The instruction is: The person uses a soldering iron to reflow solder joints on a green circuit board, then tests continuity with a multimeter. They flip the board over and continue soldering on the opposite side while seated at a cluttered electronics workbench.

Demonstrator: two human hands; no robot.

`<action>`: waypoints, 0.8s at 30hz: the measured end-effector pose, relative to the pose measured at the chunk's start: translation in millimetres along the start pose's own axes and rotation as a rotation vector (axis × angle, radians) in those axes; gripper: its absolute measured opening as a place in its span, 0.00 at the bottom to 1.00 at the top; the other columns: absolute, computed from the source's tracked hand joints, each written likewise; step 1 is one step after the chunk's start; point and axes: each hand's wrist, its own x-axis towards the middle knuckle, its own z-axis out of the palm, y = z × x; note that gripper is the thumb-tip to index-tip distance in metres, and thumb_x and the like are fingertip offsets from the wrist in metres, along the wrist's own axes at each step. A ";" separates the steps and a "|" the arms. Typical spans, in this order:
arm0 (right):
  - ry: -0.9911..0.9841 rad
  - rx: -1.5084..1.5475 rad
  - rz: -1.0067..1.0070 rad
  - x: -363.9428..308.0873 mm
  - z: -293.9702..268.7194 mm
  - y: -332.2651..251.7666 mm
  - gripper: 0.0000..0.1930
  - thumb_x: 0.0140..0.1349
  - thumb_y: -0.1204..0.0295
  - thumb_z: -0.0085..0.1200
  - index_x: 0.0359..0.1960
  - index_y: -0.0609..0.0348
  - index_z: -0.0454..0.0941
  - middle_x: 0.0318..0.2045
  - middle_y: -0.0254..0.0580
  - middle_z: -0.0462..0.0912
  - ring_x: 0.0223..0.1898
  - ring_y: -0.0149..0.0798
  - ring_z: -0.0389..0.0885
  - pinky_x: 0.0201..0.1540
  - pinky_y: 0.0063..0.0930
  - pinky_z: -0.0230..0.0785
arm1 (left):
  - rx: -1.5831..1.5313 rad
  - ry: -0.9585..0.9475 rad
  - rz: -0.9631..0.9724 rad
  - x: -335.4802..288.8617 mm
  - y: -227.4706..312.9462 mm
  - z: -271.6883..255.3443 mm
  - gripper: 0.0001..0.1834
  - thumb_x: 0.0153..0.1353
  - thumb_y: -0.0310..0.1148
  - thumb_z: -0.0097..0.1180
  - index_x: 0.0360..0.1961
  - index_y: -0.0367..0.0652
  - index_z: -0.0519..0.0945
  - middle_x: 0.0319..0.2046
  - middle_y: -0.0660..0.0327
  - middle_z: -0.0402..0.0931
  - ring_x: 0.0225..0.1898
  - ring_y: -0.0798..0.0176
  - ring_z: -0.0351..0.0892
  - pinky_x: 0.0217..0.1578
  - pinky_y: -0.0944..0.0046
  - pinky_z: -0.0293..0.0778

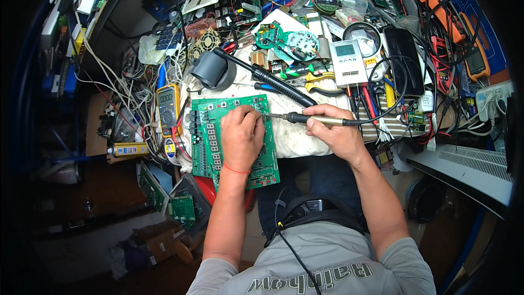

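A: Starting left. What sits there?
B: Yellow multimeter (168,112), by the left edge of the cloth-covered surface (303,145).
A: Next along?
B: Green circuit board (268,159), left part of the near edge, jutting past it toward the person. Column of digit displays (212,137) down its left half. Grey cylinder (210,71) just beyond the board's far edge.
A: Left hand?
B: Left hand (244,131) lies over the board's upper right part, fingers bent down, thin red band (236,171) round the wrist. Cannot tell whether the fingertips pinch something or only press.
A: Between the hands?
B: Soldering iron (299,118), nearly level, tip pointing left, close to the left fingers. Tip contact: cannot tell. Yellow-handled pliers (321,77) lie farther in.
A: What holds the iron?
B: Right hand (339,135), thumb and fingers closed round its handle, above the near edge.
A: Far right?
B: White tester (348,63), dark flat slab (403,60), then orange meter (476,60) toward the right edge.
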 end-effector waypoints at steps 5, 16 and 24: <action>-0.006 -0.005 0.004 -0.2 -0.8 -0.4 0.13 0.71 0.74 0.64 0.54 0.66 0.87 0.32 0.33 0.88 0.32 0.21 0.82 0.35 0.19 0.73 | -0.058 0.073 -0.008 2.6 3.2 -3.1 0.09 0.56 0.19 0.70 0.38 0.40 0.87 0.40 0.57 0.84 0.42 0.50 0.84 0.44 0.54 0.78; 0.082 0.272 -0.201 -11.9 -15.9 20.3 0.16 0.74 0.73 0.55 0.57 0.73 0.78 0.42 0.55 0.87 0.41 0.39 0.88 0.44 0.37 0.90 | -0.130 0.081 0.001 -18.0 34.5 -21.0 0.12 0.53 0.20 0.72 0.39 0.42 0.87 0.40 0.59 0.82 0.43 0.51 0.83 0.44 0.53 0.76; 0.086 0.324 -0.276 -13.8 -16.2 28.2 0.16 0.74 0.76 0.57 0.58 0.74 0.79 0.43 0.52 0.89 0.41 0.37 0.90 0.48 0.34 0.88 | -0.330 0.035 -0.088 -26.9 53.6 -4.9 0.10 0.56 0.20 0.71 0.39 0.41 0.87 0.42 0.57 0.84 0.42 0.51 0.84 0.43 0.56 0.79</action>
